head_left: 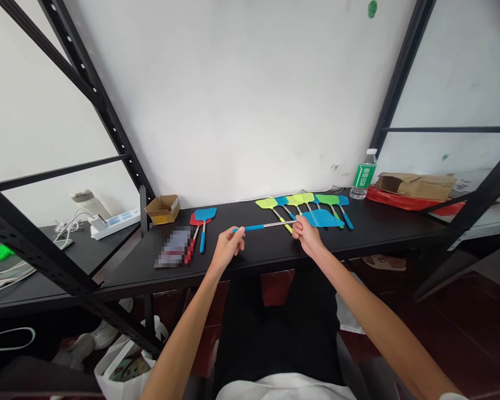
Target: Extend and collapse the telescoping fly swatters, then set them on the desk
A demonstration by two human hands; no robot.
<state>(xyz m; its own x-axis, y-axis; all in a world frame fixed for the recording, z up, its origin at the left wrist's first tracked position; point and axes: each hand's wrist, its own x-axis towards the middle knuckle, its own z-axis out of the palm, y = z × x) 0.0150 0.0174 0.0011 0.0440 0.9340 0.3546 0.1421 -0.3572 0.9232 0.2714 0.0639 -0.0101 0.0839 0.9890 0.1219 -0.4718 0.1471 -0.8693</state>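
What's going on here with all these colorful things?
A person is holding a blue fly swatter over a black table. The left hand grips the end of its handle, and the right hand holds the shaft close to the head. Beyond the right hand lies a row of yellow, green and blue swatters. Off to the left, a second blue swatter partly covers a red one.

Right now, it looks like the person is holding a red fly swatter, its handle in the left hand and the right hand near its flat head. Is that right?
Not quite: the fly swatter is blue, as the head view shows. Its handle is in the left hand, the right hand near its flat head.
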